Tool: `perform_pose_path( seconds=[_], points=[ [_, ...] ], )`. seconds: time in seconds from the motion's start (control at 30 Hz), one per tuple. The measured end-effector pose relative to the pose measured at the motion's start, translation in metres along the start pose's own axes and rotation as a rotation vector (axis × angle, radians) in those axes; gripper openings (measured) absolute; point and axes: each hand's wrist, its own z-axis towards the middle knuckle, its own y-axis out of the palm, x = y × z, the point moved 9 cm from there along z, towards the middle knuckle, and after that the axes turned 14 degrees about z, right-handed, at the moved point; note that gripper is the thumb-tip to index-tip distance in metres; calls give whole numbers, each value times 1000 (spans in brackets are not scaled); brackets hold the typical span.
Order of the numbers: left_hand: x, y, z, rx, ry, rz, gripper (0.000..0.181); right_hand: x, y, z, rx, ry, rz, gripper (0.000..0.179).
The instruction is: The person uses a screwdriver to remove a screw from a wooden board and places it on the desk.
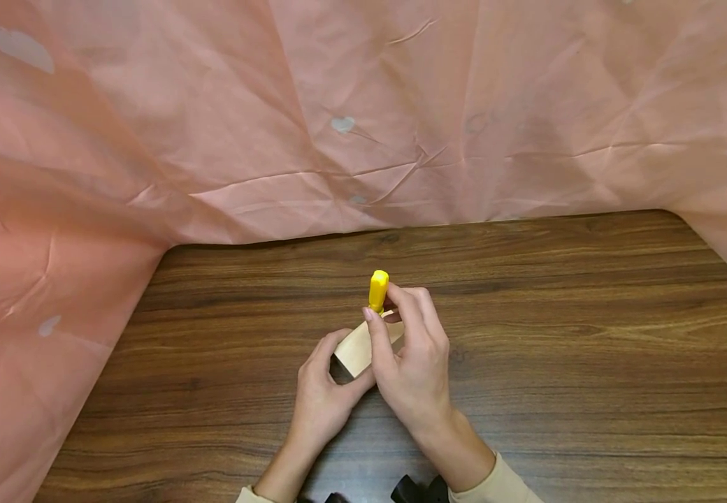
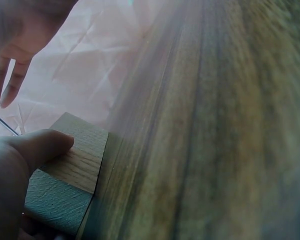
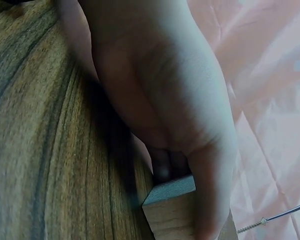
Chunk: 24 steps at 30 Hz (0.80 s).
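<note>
A pale wooden block (image 1: 356,351) is gripped by my left hand (image 1: 326,388), its fingers on the far side and its thumb along the near side. The left wrist view shows the thumb pressing on the grain of the block (image 2: 75,167). My right hand (image 1: 415,356) pinches a screwdriver with a yellow handle (image 1: 378,290) between thumb and index finger. Its handle stands up beyond the block's far end. In the right wrist view, a screw (image 3: 250,227) sits at the block's edge, with the thin metal screwdriver shaft (image 3: 287,212) lined up against its head.
The dark brown wood-grain table (image 1: 590,349) spreads around both hands. A pink sheet with pale heart shapes (image 1: 363,91) hangs along the back and sides. Black objects (image 1: 420,489) show at the bottom edge, between the forearms.
</note>
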Motion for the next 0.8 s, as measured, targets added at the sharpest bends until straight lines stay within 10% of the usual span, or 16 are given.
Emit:
perform_pose_path(
  seconds=[0.8],
  points=[
    [1, -1, -1, 21, 32, 0, 51, -4, 1, -1, 3, -17, 20, 32]
  ],
)
